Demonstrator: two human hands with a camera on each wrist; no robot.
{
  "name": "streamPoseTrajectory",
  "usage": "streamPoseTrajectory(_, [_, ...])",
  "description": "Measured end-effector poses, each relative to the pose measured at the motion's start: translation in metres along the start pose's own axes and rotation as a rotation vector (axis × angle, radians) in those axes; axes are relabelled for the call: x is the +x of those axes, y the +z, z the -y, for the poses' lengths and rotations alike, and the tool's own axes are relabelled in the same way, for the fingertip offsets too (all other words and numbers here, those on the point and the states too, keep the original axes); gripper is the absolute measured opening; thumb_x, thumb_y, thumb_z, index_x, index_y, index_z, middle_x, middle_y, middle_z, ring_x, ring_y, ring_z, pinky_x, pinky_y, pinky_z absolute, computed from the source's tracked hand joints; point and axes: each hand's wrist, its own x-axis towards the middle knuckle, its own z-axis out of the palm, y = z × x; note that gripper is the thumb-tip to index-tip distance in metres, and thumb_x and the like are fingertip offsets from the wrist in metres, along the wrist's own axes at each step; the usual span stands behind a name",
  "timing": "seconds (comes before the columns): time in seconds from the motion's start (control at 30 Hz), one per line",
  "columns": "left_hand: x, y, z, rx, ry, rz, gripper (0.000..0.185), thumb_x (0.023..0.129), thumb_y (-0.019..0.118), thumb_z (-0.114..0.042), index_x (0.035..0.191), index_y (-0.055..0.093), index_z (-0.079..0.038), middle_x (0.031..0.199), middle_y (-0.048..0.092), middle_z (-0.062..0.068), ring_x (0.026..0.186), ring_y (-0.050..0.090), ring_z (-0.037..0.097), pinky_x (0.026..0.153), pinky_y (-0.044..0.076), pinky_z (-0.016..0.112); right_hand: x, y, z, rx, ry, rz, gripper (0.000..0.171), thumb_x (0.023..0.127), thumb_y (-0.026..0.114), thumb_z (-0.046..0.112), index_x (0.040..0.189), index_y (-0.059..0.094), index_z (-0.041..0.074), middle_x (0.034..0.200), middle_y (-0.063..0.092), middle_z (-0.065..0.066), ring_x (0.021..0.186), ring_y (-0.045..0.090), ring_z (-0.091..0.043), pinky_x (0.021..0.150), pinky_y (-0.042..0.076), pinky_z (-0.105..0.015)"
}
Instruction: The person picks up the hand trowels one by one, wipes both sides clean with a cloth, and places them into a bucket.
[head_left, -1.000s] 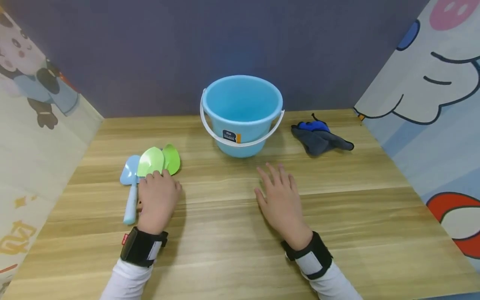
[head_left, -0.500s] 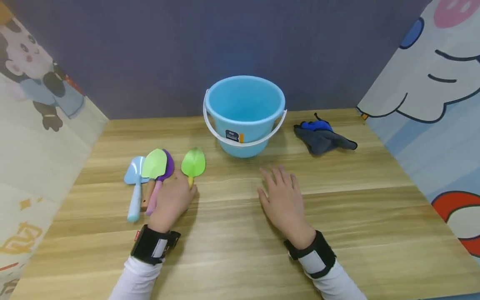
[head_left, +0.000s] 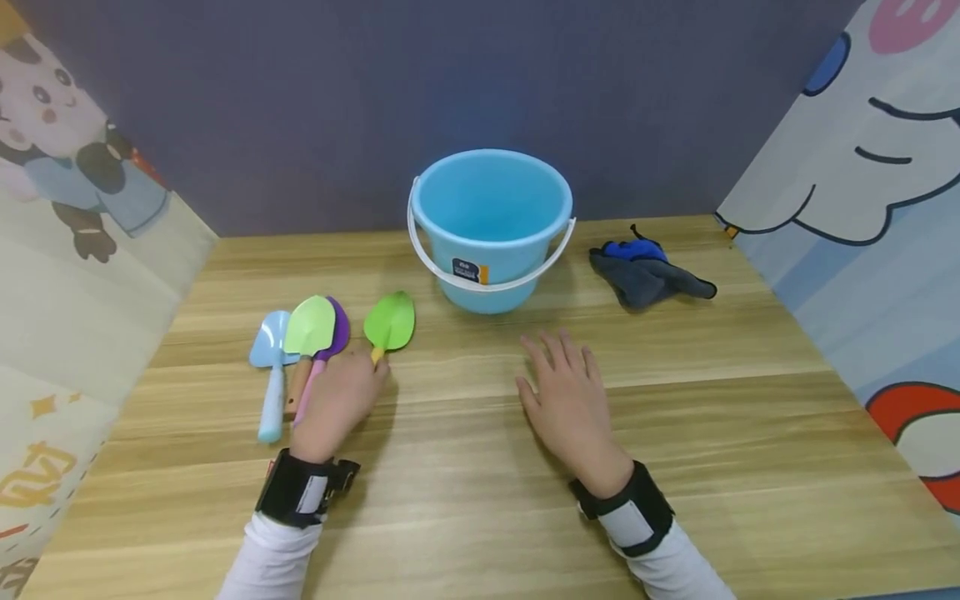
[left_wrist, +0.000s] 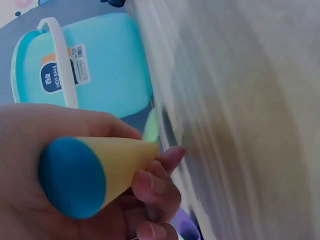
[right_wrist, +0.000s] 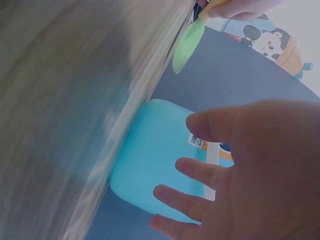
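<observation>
My left hand (head_left: pixel 337 402) grips the yellow, blue-ended handle (left_wrist: pixel 117 162) of a toy shovel with a bright green blade (head_left: pixel 390 321). Its fingers curl round the handle in the left wrist view. Just left of that hand lie a light blue shovel (head_left: pixel 273 383), a pale green shovel (head_left: pixel 310 325) with a brown handle, and a purple shovel (head_left: pixel 340 327) with a pink handle partly hidden by the hand. My right hand (head_left: pixel 567 404) holds nothing; its fingers are spread in front of a light blue bucket (head_left: pixel 491 267).
The bucket stands upright at the back of the wooden table (head_left: pixel 480 500), its white handle (head_left: pixel 491 287) hanging down in front. Right of it lies a grey and blue cloth item (head_left: pixel 648 275). A dark panel (head_left: pixel 315 117) rises behind, with cartoon-printed walls on both sides.
My left hand has moved right with the green shovel, drawing it apart from the other shovels and uncovering the purple one. The right hand stays spread in about the same place.
</observation>
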Motion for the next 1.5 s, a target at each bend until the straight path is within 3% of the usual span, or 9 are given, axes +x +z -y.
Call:
streamPoseTrajectory(0.2, [-0.001,-0.003,0.000,-0.025,-0.004,-0.030,0.038,0.106,0.042,-0.029,0.079,0.053,-0.005,0.070,0.049,0.009,0.060,0.050,0.022,0.049,0.038,0.032,-0.001,0.000,-0.001,0.002,-0.003,-0.010,0.055,0.103,0.057,0.037,0.152,0.043,0.017,0.157,0.044,-0.013,0.152,0.032,-0.038,0.121,0.026,-0.061])
streamPoseTrajectory(0.33, [-0.002,-0.009,-0.001,-0.032,-0.009,-0.115,0.040,0.105,0.042,-0.028,0.073,0.050,-0.006,0.069,0.050,0.009,0.058,0.050,0.024,0.049,0.038,0.033,-0.001,0.001,0.000,0.006,-0.002,-0.011,0.055,0.103,0.057,0.037,0.152,0.043,0.016,0.157,0.044,-0.014,0.152,0.032,-0.038,0.121,0.027,-0.062])
streamPoseTrajectory(0.43, [-0.003,-0.013,-0.002,-0.030,-0.016,-0.179,0.041,0.107,0.042,-0.031,0.077,0.051,-0.005,0.071,0.052,0.012,0.058,0.052,0.026,0.049,0.038,0.035,-0.001,0.001,0.000,0.013,0.002,0.000,0.056,0.103,0.056,0.038,0.153,0.043,0.017,0.158,0.043,-0.014,0.153,0.031,-0.039,0.122,0.026,-0.061])
streamPoseTrajectory(0.7, [-0.009,-0.023,-0.014,-0.008,0.002,-0.275,0.048,0.110,0.033,-0.037,0.083,0.052,-0.002,0.073,0.051,0.013,0.054,0.050,0.026,0.043,0.034,0.035,-0.001,0.002,0.001,0.018,-0.008,0.004,0.055,0.102,0.058,0.037,0.152,0.044,0.018,0.158,0.043,-0.015,0.153,0.031,-0.039,0.121,0.027,-0.062])
streamPoseTrajectory(0.9, [-0.011,-0.044,-0.022,-0.104,-0.009,-0.309,0.050,0.110,0.029,-0.041,0.085,0.050,-0.002,0.072,0.047,0.011,0.051,0.047,0.024,0.040,0.035,0.033,0.000,0.002,0.001,0.024,-0.020,0.000,0.053,0.102,0.060,0.037,0.150,0.046,0.019,0.156,0.045,-0.015,0.152,0.033,-0.039,0.120,0.029,-0.061])
streamPoseTrajectory(1.1, [-0.010,-0.065,-0.026,-0.124,-0.001,-0.342,0.050,0.109,0.025,-0.045,0.089,0.050,-0.006,0.075,0.047,0.010,0.057,0.049,0.026,0.044,0.035,0.035,-0.002,0.003,0.003,0.069,-0.033,0.034,0.052,0.102,0.060,0.036,0.149,0.047,0.019,0.153,0.047,-0.015,0.151,0.033,-0.039,0.119,0.032,-0.061])
streamPoseTrajectory(1.5, [-0.009,-0.084,-0.051,-0.152,0.109,-0.375,0.041,0.108,0.029,-0.042,0.091,0.046,-0.009,0.066,0.042,0.005,0.051,0.043,0.022,0.044,0.032,0.033,-0.004,0.003,-0.001,0.057,-0.054,0.022,0.049,0.102,0.060,0.037,0.147,0.050,0.021,0.153,0.047,-0.013,0.150,0.035,-0.039,0.118,0.033,-0.061])
